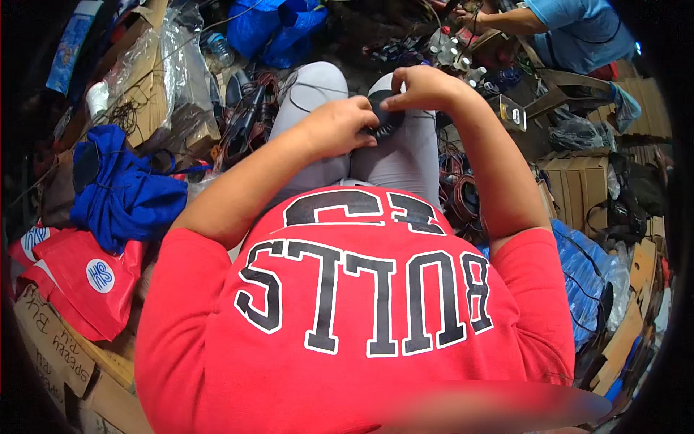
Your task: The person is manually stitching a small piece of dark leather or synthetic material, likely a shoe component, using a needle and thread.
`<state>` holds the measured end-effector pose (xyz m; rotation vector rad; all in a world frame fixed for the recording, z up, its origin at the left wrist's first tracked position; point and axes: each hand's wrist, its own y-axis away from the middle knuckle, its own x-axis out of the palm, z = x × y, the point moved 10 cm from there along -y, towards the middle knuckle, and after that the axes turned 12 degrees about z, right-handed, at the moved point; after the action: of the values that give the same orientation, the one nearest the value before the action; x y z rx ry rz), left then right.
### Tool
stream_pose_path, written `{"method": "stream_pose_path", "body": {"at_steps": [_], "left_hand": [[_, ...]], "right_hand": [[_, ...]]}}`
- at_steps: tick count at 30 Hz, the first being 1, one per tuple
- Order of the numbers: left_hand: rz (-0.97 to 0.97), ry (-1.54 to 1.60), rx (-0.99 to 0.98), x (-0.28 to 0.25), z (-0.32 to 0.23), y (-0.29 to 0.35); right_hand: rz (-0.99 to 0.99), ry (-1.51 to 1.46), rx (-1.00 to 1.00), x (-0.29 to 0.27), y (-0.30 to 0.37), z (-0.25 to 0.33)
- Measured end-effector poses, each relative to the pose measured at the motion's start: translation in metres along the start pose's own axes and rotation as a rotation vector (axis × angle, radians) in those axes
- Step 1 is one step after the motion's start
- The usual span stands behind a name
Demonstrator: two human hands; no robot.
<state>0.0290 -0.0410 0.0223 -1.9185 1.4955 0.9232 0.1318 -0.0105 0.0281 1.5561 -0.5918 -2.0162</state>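
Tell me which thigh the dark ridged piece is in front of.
The right thigh: the dark ridged piece, gripped by the left hand, overlaps it in view; the left thigh lies clear of it.

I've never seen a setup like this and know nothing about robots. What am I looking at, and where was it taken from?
There's no machine at work here, just a person's two bare hands. A wide fisheye camera on the person's head looks down, so edges bend near the rim and the person's red shirt fills the lower part. Over the pale grey trousers, the left hand seems to hold a dark item. The right hand is at its upper edge; whether it grips, I can't tell. Around them are a crumpled blue cloth, a red bag and cardboard boxes. Another person sits partly in view, upper right.
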Motion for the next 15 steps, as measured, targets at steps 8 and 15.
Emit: {"method": "stream_pose_path", "body": {"at_steps": [8, 15], "left_hand": [[0.054, -0.071, 0.108, 0.017, -0.017, -0.009], [0.033, 0.138, 0.044, -0.012, 0.005, -0.017]], "right_hand": [[0.068, -0.699, -0.093, 0.059, 0.015, -0.047], [-0.151, -0.729, -0.056, 0.050, 0.015, -0.039]]}}
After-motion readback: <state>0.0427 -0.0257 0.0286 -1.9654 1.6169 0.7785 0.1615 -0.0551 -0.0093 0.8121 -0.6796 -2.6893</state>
